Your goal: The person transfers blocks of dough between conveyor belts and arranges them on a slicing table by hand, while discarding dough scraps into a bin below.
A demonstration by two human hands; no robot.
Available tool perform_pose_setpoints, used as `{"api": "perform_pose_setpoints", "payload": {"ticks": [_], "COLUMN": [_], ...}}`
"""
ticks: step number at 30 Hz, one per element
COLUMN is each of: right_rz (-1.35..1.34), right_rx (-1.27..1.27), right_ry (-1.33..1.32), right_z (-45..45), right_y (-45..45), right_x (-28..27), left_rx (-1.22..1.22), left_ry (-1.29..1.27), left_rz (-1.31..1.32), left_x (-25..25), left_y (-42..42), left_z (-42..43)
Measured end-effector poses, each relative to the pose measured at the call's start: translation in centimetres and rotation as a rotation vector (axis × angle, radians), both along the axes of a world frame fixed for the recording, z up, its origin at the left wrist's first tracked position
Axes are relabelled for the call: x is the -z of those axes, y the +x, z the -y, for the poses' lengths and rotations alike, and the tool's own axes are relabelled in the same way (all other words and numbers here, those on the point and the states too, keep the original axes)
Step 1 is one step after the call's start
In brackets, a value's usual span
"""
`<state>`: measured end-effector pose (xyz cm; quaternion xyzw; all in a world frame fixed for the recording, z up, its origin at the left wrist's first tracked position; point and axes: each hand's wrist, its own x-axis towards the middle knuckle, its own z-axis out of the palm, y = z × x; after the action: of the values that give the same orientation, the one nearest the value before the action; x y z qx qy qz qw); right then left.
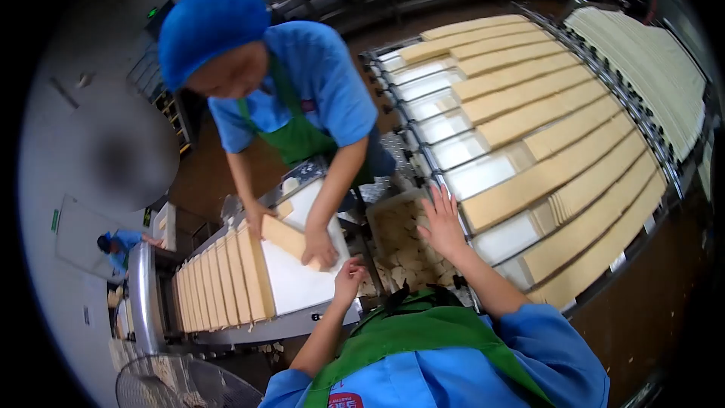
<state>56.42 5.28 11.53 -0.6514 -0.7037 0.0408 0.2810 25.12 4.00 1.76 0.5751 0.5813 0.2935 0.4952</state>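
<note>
My right hand (443, 223), fingers spread and nothing in them, is beside the near rail of a rack of long pale-yellow slabs (513, 181) that look like bread or cake. Below it stands a crate (371, 219) of broken pale pieces (404, 245). My left hand (349, 279) is loosely bent with fingers apart, near the corner of a white board (291, 298); no object shows in it. On that board a co-worker's two hands grip one pale block (276, 236), apart from my hands.
A row of upright slabs (219, 283) lines the left conveyor. The co-worker in a blue cap (215, 26) stands across from me. Another person (121, 245) is far left. A round fan guard (181, 385) sits lower left. Pale cloth-like sheeting (642, 68) lies beyond the rack.
</note>
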Motion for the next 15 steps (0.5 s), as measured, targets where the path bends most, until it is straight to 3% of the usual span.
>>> {"api": "perform_pose_setpoints", "payload": {"ticks": [6,8,9,12,13,15], "right_rz": [-0.108,-0.074,-0.049,0.008,0.037,0.049], "right_rx": [-0.149,-0.145,-0.158,-0.127,-0.088,-0.091], "right_ry": [0.066,-0.037,-0.005,0.023,0.006,-0.017], "right_z": [-2.6,-3.7,-4.2,-5.5,-5.5,-5.7], "right_y": [-0.1,0.3,0.3,-0.3,-0.4,-0.4], "right_x": [6.7,7.0,7.2,7.6,7.7,7.7], "left_rx": [-0.204,-0.162,-0.244,-0.304,-0.310,-0.313], "left_ry": [-0.064,0.132,0.180,0.308,0.308,-0.028], "left_rz": [0.005,-0.431,-0.447,-0.851,-0.848,-0.935], "left_x": [-2.4,-2.5,-2.2,-1.2,-0.9,-0.8], "left_y": [-4.4,-6.0,-6.9,-10.2,-10.7,-11.3], "left_z": [3.9,4.6,4.9,5.3,5.5,4.9]}}
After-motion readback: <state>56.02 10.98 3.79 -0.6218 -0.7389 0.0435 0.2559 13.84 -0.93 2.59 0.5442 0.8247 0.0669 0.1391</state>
